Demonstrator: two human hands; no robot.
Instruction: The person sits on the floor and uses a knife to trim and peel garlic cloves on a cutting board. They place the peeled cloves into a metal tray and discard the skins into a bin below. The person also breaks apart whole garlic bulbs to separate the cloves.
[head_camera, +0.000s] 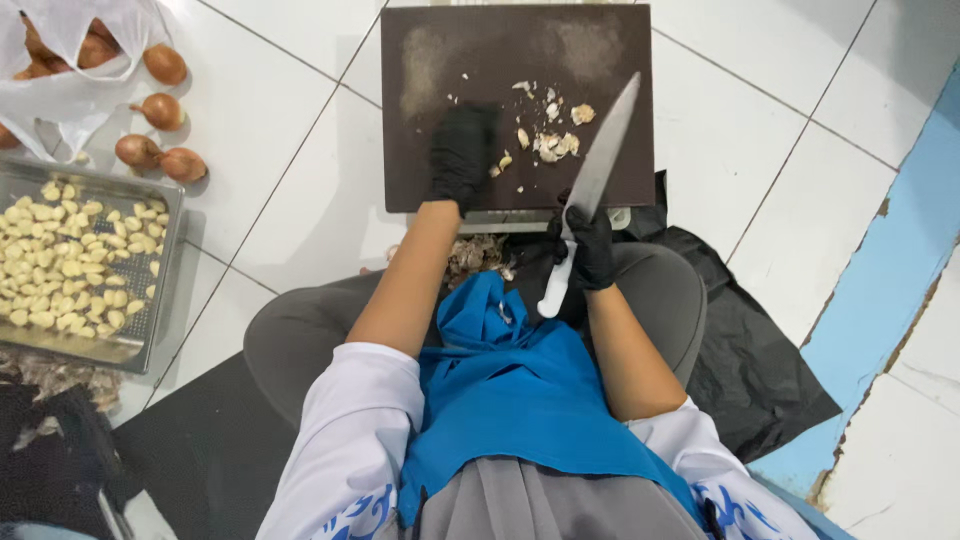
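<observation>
Right hand (590, 248) gripping knife (592, 188) (white-handled), garlic (553, 144)

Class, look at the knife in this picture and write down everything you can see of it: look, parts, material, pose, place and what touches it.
The knife is a large kitchen knife with a long, broad, grey metal blade that tapers to a point, and a white handle that looks like plastic. It lies slanted, its tip up and to the right over the dark cutting board, its handle down toward the person's lap. The black-gloved right hand closes around it where blade meets handle. Chopped garlic pieces lie just left of the blade.
</observation>
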